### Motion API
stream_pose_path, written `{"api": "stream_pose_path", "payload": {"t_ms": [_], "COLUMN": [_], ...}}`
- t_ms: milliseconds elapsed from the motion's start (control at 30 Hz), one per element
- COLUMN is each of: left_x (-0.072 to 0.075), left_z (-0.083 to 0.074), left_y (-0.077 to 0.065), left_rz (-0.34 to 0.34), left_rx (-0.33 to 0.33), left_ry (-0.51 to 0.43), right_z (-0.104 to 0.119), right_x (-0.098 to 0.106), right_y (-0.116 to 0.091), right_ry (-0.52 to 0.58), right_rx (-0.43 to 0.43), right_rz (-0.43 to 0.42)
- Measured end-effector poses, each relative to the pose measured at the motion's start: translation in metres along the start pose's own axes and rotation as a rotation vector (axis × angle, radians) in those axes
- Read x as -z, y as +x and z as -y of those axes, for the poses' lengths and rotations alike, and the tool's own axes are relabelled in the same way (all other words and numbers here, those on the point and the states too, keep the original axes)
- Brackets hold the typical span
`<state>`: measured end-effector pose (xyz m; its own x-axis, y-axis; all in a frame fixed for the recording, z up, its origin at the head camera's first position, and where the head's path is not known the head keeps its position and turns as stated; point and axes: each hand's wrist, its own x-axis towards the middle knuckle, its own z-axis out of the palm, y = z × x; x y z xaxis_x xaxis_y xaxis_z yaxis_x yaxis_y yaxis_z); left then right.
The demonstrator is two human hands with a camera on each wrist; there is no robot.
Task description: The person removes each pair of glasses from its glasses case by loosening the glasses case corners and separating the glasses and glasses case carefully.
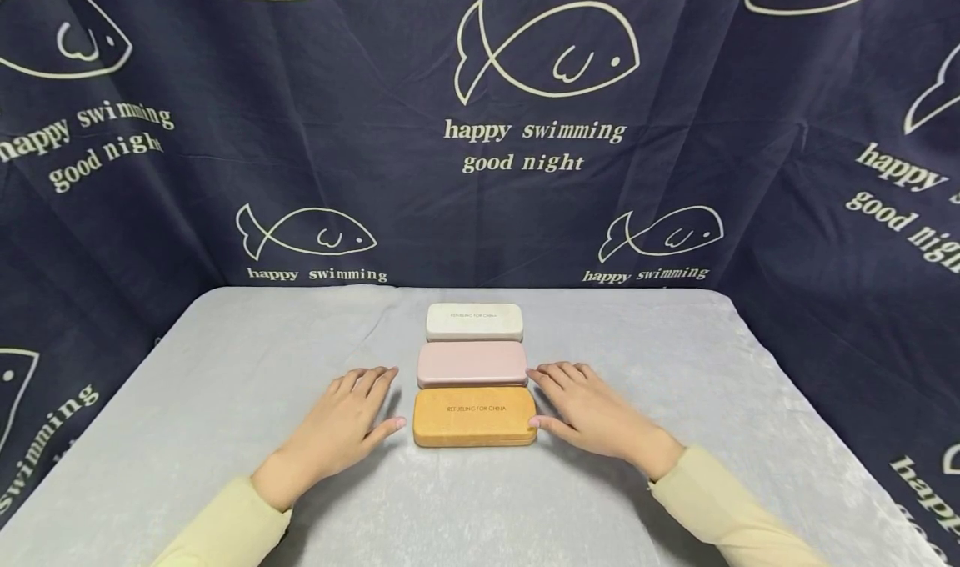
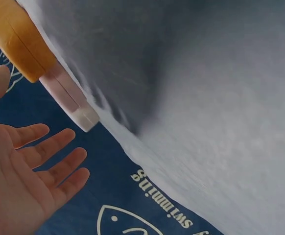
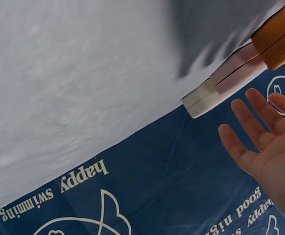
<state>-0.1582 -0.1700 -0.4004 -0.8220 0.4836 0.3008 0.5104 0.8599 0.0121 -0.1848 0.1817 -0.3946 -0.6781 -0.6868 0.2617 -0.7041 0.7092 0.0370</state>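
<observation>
A: Item, and place?
B: Oblong cases, three, close-set in a column on the pale-covered table (image 1: 480, 509). Nearest the person: orange case (image 1: 475, 428), lettered on top. Middle: pink case (image 1: 472, 363), plain top. Farthest: white case (image 1: 474, 325), small lettering.

A: Hands?
B: Two, bare, well apart from each other. Left hand (image 1: 341, 423): fingers extended, loose, beside the left ends of the orange and pink cases, a gap between; nothing held. Right hand (image 1: 600, 413): likewise extended, fingertips by the pink case's right end, thumb by the orange one's. Contact there: cannot be told. Neither hand is clamped on anything.

A: Handling?
B: Presumably light, if hollow; contents unseen. Walls look stiff; a moderate squeeze should do no harm. Finish smooth, perhaps slightly slippery. Not evidently fragile.

A: Best hold?
B: The short ends, one hand to each, low on the wall. A seam (image 3: 279, 39) runs along the side; pressure spread across it would suit, lest a lid shift. Rounded corners: likely poor purchase.
</observation>
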Motion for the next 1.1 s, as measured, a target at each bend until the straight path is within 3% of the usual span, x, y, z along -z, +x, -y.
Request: {"api": "stream_pose_path", "payload": {"t_ms": [433, 800, 1100], "left_x": [-0.005, -0.007, -0.013], "left_z": [-0.014, -0.02, -0.022], "left_y": [0.005, 0.009, 0.01], "left_rz": [0.062, 0.11, 0.096], "left_rx": [-0.057, -0.089, -0.151], "left_ry": [-0.017, -0.067, -0.044], "right_z": [0.01, 0.014, 0.015], "right_x": [-0.004, -0.009, -0.01], "right_y": [0.003, 0.004, 0.006], "right_ry": [0.036, 0.044, 0.04], "right_rx": [0.03, 0.055, 0.046], "right_rz": [0.063, 0.064, 0.086]}}
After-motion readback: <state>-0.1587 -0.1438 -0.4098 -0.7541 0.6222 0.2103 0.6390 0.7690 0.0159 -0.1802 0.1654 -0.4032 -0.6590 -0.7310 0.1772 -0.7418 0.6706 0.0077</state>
